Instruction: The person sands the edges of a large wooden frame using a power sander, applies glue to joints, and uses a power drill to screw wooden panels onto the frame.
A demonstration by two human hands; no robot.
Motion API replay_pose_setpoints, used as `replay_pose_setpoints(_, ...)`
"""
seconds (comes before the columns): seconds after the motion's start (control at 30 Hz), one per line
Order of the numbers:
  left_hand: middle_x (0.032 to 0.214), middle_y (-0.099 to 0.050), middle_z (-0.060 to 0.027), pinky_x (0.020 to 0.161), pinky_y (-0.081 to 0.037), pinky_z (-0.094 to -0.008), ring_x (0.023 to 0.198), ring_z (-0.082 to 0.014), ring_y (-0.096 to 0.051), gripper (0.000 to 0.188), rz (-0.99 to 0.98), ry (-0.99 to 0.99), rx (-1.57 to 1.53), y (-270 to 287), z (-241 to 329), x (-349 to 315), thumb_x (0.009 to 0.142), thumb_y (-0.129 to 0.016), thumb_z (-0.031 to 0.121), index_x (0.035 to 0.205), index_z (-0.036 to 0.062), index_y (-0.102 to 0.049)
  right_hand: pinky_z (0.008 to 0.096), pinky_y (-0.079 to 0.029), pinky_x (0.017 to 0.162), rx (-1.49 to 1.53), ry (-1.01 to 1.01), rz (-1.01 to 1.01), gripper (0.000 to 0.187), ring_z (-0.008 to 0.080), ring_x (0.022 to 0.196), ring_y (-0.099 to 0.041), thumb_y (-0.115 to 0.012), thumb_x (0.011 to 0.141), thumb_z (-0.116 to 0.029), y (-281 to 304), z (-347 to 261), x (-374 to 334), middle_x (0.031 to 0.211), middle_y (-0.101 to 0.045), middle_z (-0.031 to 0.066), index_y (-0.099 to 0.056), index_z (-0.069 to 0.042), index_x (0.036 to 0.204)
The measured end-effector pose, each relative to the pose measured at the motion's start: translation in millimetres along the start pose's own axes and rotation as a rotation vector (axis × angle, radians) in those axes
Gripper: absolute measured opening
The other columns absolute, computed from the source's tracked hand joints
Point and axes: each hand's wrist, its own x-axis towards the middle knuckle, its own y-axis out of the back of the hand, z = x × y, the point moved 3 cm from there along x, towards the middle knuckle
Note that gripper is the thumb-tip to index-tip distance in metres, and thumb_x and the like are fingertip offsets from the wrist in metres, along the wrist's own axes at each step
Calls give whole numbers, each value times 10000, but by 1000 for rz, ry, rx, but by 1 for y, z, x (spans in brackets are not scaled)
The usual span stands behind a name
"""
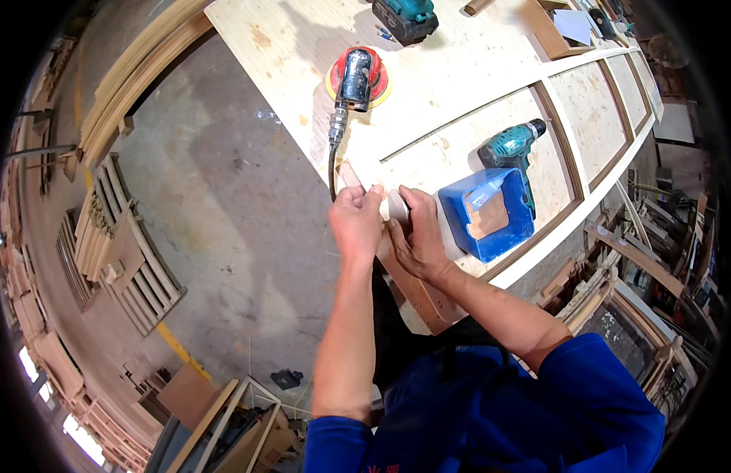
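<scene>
My left hand [357, 219] is closed at the near edge of the wooden workbench [302, 63], its thumb and fingers pinched together. Beside it, my right hand [419, 240] curls round a small pale, brown-edged piece [397, 206]; its kind is mostly hidden by the fingers. What the left fingers grip, if anything, cannot be made out. A narrow wooden strip [349, 175] shows just beyond the left hand. Below the right hand, a wooden board [420, 296] slants toward my body. An air sander [356, 77] with a red and black body rests farther off, its hose [332, 169] running down by my left hand.
Right of my hands stands a blue plastic bin [468, 225] holding a small bottle [487, 193]. A teal cordless drill [513, 146] lies behind it, and another teal tool [405, 19] at the far edge. Slatted wooden frames [133, 252] lie on the left floor; timber scraps [617, 307] pile at right.
</scene>
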Motion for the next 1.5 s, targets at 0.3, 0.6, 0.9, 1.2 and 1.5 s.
replay_pose_setpoints(0.3, 794, -696, -90, 522, -468, -285, 573, -105, -571, 311, 3, 100, -129, -1, 2, -8, 899, -766, 190, 978, -91, -659, 480, -394, 1046, -2, 5, -6, 621, 443, 1212, -449, -647, 871, -7, 1, -2, 0, 1287, -476, 266, -379, 21, 1431)
replay_pose_setpoints(0.6, 815, -699, -85, 514, -441, -263, 583, -95, -554, 275, 7, 159, -163, -4, -12, -2, 902, -759, 140, 1006, -90, -651, 488, -392, 1043, 17, -2, 6, 620, 457, 1196, -452, -652, 861, -8, 1, 0, 1, 1285, -466, 271, -387, 25, 1421)
replay_pose_setpoints(0.9, 765, -664, -63, 458, -430, -247, 508, -83, -520, 364, -14, 136, -294, -6, -4, -17, 928, -738, 137, 1160, -116, -618, 488, -388, 1050, 4, 17, -70, 579, 449, 1214, -454, -651, 881, -34, 13, -14, -10, 1308, -467, 272, -415, 25, 1406)
replay_pose_setpoints(1.2, 763, -610, -22, 461, -428, -241, 522, -69, -495, 473, -41, 140, -298, -8, -18, -27, 963, -689, 109, 1362, -100, -545, 353, -550, 636, -32, 143, -109, 205, 299, 799, -684, -710, 839, 21, 142, -56, -12, 887, -697, 130, -686, -37, 1033)
replay_pose_setpoints(1.5, 741, -597, -25, 472, -436, -245, 537, -71, -505, 516, -68, 142, -263, -10, -28, -55, 974, -658, 88, 1404, -134, -480, 462, -562, 700, -790, -106, -652, 129, 370, 837, -698, -638, 828, -124, 163, 12, 30, 835, -711, 171, -731, -34, 822)
